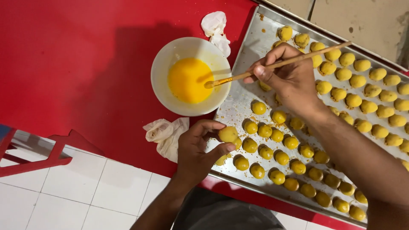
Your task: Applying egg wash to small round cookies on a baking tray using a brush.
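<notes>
Red table (85,51) over white floor tiles (85,200), seen from above. Pale dough ball (228,133) pinched between thumb and fingertips of the left hand (198,151), lifted just off the near corner of the metal baking tray (247,55), turned up for coating. Thin wooden brush (277,64) clamped in the right hand (289,79), pen-style, bristles dipped at the rim of the white bowl (164,68) of beaten egg yolk (187,80). Bowl close beside the tray, within easy reach. Rows of glazed yellow balls (362,102) across the tray. Crumpled tissues (166,134) beside the bowl, likely for wiping.
</notes>
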